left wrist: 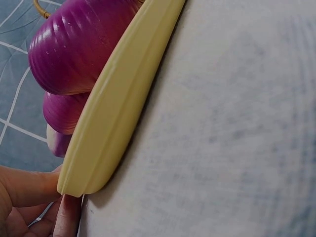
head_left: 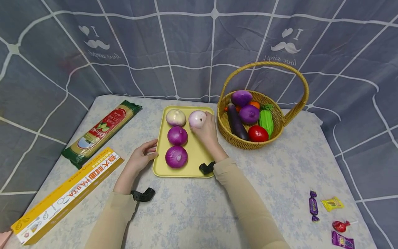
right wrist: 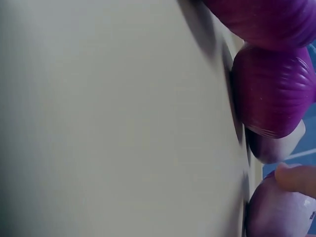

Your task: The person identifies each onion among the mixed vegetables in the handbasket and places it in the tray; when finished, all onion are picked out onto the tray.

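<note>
A yellow tray (head_left: 194,155) lies on the table. Three round vegetables line its left side: a white-topped turnip (head_left: 176,118) at the back, then two purple onions (head_left: 177,136). At the tray's back right sits another pale turnip (head_left: 196,119), gripped by my right hand (head_left: 207,134) with the thumb on its left. In the right wrist view, a fingertip (right wrist: 296,177) presses on this turnip's skin (right wrist: 279,212). My left hand (head_left: 141,159) pinches the tray's left rim. The left wrist view shows the thumb against the rim and a finger under the tray edge (left wrist: 106,133).
Right of the tray stands a wicker basket (head_left: 245,144) with a tall handle, holding an eggplant (head_left: 237,122), a tomato (head_left: 258,134) and other vegetables. A pasta bag (head_left: 102,131) and a long pasta box (head_left: 68,197) lie left. Several candies (head_left: 314,206) lie front right.
</note>
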Motion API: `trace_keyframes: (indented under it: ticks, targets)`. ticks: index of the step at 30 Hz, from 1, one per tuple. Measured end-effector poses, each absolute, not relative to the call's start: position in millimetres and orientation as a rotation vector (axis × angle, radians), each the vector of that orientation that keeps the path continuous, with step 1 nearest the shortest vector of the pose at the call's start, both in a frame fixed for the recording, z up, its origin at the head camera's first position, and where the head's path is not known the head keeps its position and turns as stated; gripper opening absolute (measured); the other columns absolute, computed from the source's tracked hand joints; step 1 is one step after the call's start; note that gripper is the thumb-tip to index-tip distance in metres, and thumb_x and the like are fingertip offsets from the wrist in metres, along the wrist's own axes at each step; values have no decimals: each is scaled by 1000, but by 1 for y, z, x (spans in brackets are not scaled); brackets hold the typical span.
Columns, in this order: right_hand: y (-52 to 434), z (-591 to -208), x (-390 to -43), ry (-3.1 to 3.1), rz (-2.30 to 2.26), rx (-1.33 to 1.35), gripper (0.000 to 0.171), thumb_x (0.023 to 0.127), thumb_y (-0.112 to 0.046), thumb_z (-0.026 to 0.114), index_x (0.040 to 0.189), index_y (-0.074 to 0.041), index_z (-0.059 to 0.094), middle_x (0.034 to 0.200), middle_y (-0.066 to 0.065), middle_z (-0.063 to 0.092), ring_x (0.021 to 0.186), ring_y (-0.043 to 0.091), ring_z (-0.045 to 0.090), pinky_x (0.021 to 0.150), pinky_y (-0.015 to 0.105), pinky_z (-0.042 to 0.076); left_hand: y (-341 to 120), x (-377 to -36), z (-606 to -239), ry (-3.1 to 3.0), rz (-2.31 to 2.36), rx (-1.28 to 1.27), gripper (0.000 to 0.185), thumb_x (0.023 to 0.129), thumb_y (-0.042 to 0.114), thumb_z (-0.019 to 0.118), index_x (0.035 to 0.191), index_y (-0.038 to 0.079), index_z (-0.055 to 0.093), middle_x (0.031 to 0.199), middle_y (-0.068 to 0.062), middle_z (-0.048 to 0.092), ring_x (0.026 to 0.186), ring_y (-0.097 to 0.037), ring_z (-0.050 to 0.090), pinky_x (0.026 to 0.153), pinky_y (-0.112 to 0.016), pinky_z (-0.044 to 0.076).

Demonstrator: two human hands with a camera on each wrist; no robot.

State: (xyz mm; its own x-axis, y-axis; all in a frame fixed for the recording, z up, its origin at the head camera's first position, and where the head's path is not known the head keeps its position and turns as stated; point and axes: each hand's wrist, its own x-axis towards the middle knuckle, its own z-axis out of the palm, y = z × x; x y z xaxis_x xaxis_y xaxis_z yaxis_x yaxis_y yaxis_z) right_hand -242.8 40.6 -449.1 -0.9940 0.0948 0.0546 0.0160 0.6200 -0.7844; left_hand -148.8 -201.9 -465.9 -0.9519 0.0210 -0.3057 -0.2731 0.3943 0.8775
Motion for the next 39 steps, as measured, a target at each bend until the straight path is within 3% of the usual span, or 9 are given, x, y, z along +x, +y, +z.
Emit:
trace_keyframes:
  ticks: [7,17,20,27,33,39]
  targets:
    - [40,-453,-243,-2739,1346,-113,90,75,-18,85,147,0,33,146,24,41,130,43,49,109,50,41,-202,-149,-466,2388,1586,-204,58,98,6,56,153,9,36,146,-18,48,128,-31,50,82,-9,46]
    - [42,-445,-237,-2721,1303,-23,92,77,-19,84,148,3,30,148,25,37,136,40,42,115,47,35,-203,-149,-466,2384,1582,-202,58,98,6,56,153,10,36,145,-19,48,127,-31,50,82,-9,46]
    - [45,-438,-232,-2686,1264,42,80,81,-20,81,144,3,38,145,23,41,136,37,42,115,45,36,-203,-149,-466,2384,1576,-201,58,99,6,56,153,10,36,145,-18,48,127,-31,49,82,-9,46]
    - [63,-411,-217,-2536,1316,187,31,94,-18,63,122,-5,66,126,13,62,125,30,56,108,43,43,-204,-150,-466,2383,1571,-206,59,98,7,56,153,10,35,146,-18,47,128,-31,49,83,-10,46]
    - [92,-396,-214,-2436,1312,196,24,95,-17,62,113,-4,71,112,12,68,108,29,62,96,42,48,-204,-150,-466,2387,1568,-202,59,98,7,56,153,10,35,146,-18,47,128,-31,49,82,-10,45]
    - [131,-392,-217,-2384,1353,116,22,96,-16,62,110,-1,72,108,14,69,104,27,66,96,40,52,-203,-150,-466,2389,1569,-207,58,98,7,56,153,10,36,147,-18,47,128,-31,49,81,-9,45]
